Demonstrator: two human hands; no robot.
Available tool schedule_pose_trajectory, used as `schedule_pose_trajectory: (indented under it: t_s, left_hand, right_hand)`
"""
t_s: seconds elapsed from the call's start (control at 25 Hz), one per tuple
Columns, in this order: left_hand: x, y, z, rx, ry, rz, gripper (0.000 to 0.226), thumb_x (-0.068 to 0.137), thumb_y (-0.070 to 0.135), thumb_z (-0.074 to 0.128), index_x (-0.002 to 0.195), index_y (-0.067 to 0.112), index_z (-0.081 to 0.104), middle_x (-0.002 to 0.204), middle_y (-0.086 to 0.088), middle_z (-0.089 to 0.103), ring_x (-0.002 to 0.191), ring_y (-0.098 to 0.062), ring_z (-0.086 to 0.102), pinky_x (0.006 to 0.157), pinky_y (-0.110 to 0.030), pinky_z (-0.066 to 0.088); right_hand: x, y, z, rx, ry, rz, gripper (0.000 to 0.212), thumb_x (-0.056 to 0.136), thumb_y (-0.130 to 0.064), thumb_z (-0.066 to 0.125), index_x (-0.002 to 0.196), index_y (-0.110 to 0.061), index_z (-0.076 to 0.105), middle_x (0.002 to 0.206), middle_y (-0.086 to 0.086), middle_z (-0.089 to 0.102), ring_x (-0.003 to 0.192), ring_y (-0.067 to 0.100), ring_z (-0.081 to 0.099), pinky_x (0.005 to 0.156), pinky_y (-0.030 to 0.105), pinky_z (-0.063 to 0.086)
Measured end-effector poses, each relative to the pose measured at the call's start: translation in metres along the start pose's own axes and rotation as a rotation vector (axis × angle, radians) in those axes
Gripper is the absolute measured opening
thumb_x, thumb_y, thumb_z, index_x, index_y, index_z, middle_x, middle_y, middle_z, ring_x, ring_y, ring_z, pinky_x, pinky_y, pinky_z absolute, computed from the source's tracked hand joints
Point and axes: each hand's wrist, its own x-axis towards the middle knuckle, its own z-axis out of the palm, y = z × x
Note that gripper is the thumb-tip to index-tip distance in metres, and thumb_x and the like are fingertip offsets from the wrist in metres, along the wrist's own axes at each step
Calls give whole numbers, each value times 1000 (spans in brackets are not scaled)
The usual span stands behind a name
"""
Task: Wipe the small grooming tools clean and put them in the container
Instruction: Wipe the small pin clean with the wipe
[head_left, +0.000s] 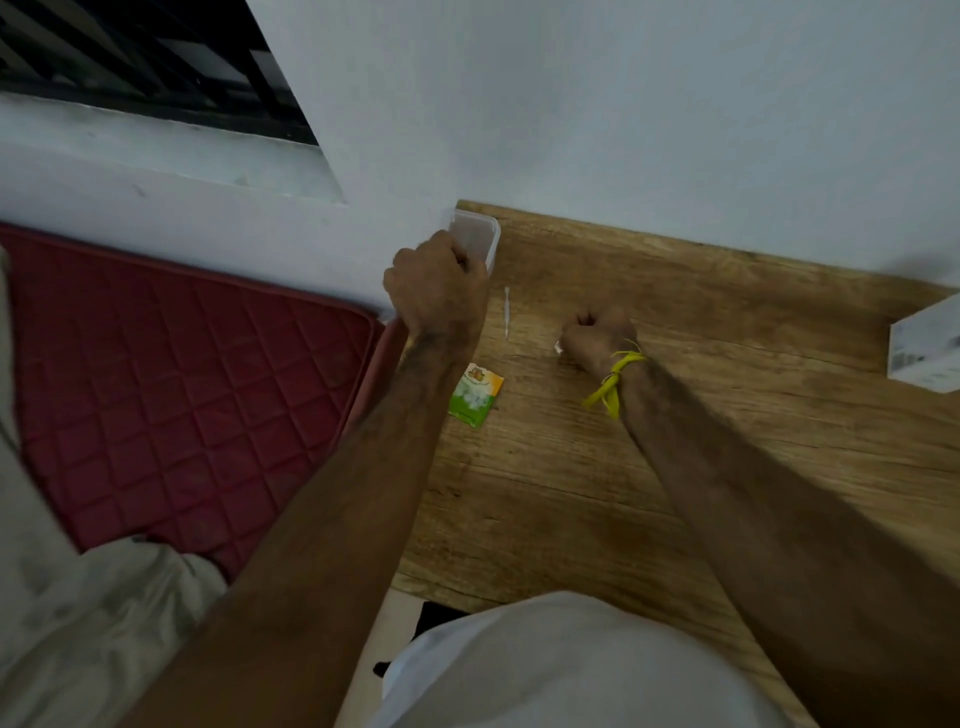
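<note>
My forearms are bare and hairy, no sleeves reaching them. Around my right wrist (621, 366) sits a yellow thread band (615, 376), knotted, with loose ends trailing off it. My left hand (434, 283) wears nothing. A pale, light-coloured garment (545, 670) covers my lap.

Wood-grain surface (675, 467) against the wall: clear container (480, 236) in the far corner, thin white stick (507, 312) near it, green-orange sachet (477, 395), white box (927, 345) at the right edge.
</note>
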Motion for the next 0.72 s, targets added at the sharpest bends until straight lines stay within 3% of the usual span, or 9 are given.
schedule_pose_trajectory:
  t_s: [0.08,0.16,0.24,0.28,0.36,0.48,0.56,0.72]
  left_hand:
    - [-3,-3,5,45,-16,-6,19,88,33,62,93,19,73,97,-2,73,102,-28,59,85,-41,41]
    - [-13,-5,7,-1,87,32,20,87,35,63,93,18,72,101,1,70,107,-25,57,86,-41,41]
    - [-31,-8,11,-139,263,180,17,88,31,67,92,16,70,99,0,69,102,-23,59,84,-39,43]
    - [-44,-8,12,-197,272,270,15,89,28,68,92,13,71,96,-2,70,96,-22,61,83,-36,45]
    - [-63,-7,19,-235,76,313,15,95,24,64,97,11,72,94,-4,71,90,-20,63,82,-32,49]
    - [-65,1,41,-55,-225,130,25,100,29,55,107,10,70,105,-8,70,95,-22,66,83,-35,53]
    - [-58,9,51,81,-284,94,27,101,27,53,114,7,66,115,-13,65,102,-28,64,86,-38,52]
    - [-49,21,55,134,-312,69,28,105,12,41,120,2,63,120,-18,64,112,-33,60,93,-40,47]
  right_hand:
    - [4,2,0,-5,-4,13,30,87,-12,60,57,-12,57,68,3,65,73,17,58,58,21,39]
    - [4,3,0,6,-7,2,29,86,-13,60,57,-13,56,74,4,68,72,17,59,63,23,40]
    - [5,6,2,57,-10,-6,30,84,-11,61,55,-16,57,67,-1,67,70,16,60,63,24,43]
    - [5,6,1,98,-14,4,30,82,-9,63,54,-17,58,62,-4,64,69,16,60,63,25,45]
    - [3,4,-2,182,-39,19,31,78,-1,67,54,-18,59,59,-7,60,67,15,59,62,25,48]
    - [-1,4,-12,254,-131,20,33,74,8,73,63,-21,63,66,-5,60,61,8,52,47,12,40]
    - [-1,8,-18,321,-182,47,31,77,8,74,69,-20,64,70,-1,62,61,9,52,47,12,42]
    - [2,19,-20,448,-196,44,29,81,8,72,75,-19,64,75,4,65,61,12,56,51,17,45]
